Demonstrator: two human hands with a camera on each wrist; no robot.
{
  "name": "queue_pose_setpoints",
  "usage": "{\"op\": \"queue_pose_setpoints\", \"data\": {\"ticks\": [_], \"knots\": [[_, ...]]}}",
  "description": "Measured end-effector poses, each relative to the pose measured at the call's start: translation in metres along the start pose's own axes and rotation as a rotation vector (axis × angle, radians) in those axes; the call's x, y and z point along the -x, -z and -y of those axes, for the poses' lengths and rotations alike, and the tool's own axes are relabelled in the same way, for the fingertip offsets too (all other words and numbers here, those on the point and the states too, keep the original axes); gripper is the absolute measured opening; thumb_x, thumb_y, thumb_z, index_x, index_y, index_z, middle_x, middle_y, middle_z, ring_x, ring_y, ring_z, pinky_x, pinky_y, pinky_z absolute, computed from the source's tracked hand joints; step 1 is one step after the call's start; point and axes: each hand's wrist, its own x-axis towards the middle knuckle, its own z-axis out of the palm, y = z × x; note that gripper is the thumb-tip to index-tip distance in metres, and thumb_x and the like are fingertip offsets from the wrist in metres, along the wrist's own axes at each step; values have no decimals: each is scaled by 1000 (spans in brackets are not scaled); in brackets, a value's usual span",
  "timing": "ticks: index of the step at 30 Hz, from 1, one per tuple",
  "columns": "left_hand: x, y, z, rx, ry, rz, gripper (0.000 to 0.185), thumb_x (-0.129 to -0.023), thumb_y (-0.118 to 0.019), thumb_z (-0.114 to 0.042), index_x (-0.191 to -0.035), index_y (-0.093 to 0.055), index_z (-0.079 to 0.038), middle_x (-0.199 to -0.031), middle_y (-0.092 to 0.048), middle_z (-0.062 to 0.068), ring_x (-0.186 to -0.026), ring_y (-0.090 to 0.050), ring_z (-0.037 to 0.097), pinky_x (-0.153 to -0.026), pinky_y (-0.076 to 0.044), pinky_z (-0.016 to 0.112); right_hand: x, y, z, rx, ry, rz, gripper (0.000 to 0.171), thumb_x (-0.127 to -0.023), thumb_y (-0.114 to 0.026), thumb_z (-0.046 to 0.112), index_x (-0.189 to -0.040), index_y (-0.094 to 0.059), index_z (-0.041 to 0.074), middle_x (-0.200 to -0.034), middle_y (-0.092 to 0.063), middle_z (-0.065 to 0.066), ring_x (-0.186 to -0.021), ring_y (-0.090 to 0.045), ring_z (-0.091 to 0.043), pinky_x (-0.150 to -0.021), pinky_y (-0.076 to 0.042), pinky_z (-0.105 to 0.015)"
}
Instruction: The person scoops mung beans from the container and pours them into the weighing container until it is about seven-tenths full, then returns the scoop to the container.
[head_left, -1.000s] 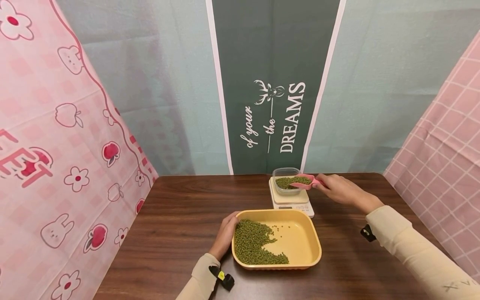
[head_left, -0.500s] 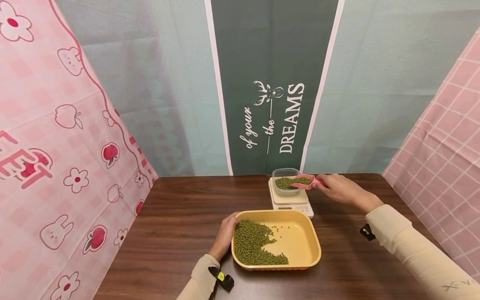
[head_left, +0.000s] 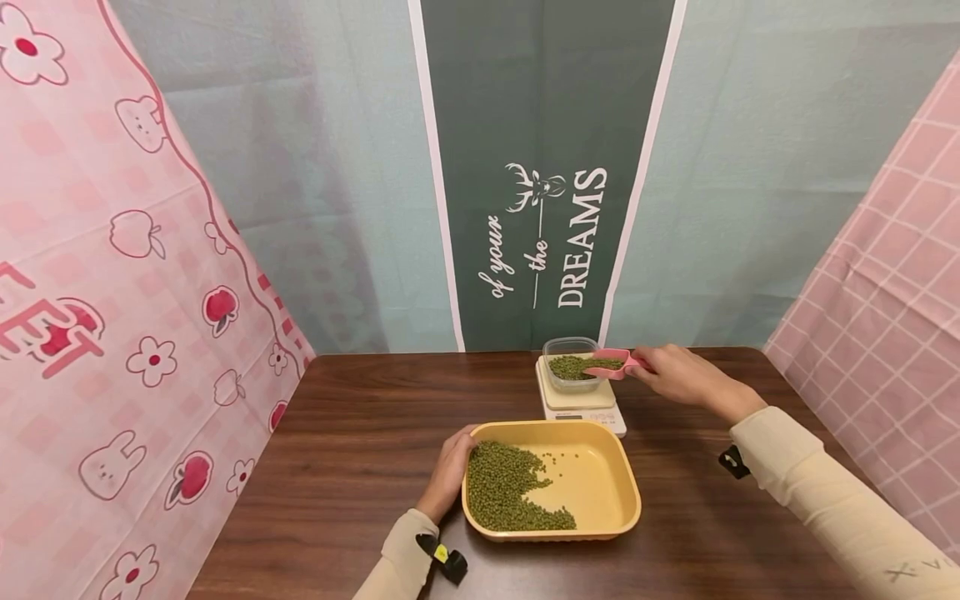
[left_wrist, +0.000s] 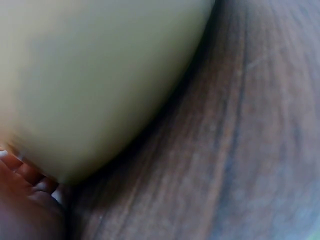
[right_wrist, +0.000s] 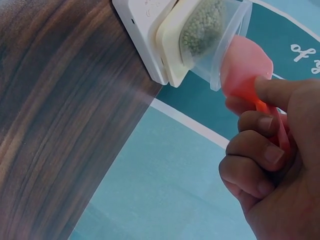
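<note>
A yellow tray (head_left: 615, 467) lies on the wooden table (head_left: 352, 450), with green beans (head_left: 506, 492) heaped in its left half. My left hand (head_left: 450, 471) holds the tray's left rim; in the left wrist view the tray wall (left_wrist: 90, 80) fills the frame above my fingers (left_wrist: 27, 177). My right hand (head_left: 671, 375) pinches the handle of a pink scoop (head_left: 609, 365) held over the rim of a clear container (head_left: 572, 365) of beans. That container (right_wrist: 212, 35) stands on a white kitchen scale (head_left: 581, 404). The scoop (right_wrist: 247, 67) touches the container's rim.
Patterned cloth backdrops close off the table on the left, back and right. Bare wood lies left of the tray and right of the scale. The scale (right_wrist: 145, 40) sits near the table's far edge.
Almost nothing has moved. My right hand and the scoop stay at the container's rim, and my left hand stays on the tray.
</note>
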Motion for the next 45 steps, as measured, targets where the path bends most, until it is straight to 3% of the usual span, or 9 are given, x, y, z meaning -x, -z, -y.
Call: {"op": "queue_pose_setpoints", "data": {"ticks": [3,8,13,22,35,45], "knots": [[0,1,3,-6,-30,5,46,-101,-37,-12,-132,-69,-1,-122,-73,15,-103,-66,13,-89,-53,25,0,2,-1,3,0,2,19,-105,-67,25,-95,-67,10,-66,-44,5,-60,-44,-11,-57,-36,-30],[-1,0,1,49,27,1,46,-101,-37,-10,-134,-69,-2,-126,-71,18,-105,-65,13,-92,-52,24,1,5,0,15,-4,5,20,-103,-67,24,-87,-62,14,-65,-40,5,-60,-43,-12,-57,-34,-31],[-1,-2,-1,82,67,-2,47,-102,-36,-8,-137,-67,0,-129,-69,24,-103,-65,15,-89,-53,24,2,6,0,21,-9,8,21,-104,-67,24,-87,-61,14,-65,-41,5,-60,-43,-12,-57,-34,-31],[-2,-2,-1,62,61,11,47,-103,-36,-10,-138,-65,1,-127,-70,24,-102,-66,14,-88,-54,23,3,9,3,54,19,-7,21,-104,-67,24,-86,-62,16,-65,-41,6,-60,-43,-11,-58,-35,-31],[-4,0,3,0,41,-3,48,-102,-35,-10,-136,-68,0,-126,-71,22,-104,-65,15,-89,-52,22,2,11,5,67,24,-9,21,-103,-68,23,-84,-61,15,-67,-45,5,-63,-45,-13,-59,-37,-33],[-4,-1,3,5,57,-28,49,-99,-36,-9,-135,-68,-1,-128,-70,22,-101,-65,14,-87,-53,24,1,12,8,75,27,-12,18,-102,-68,22,-86,-63,15,-68,-48,5,-64,-47,-13,-61,-39,-34]]}}
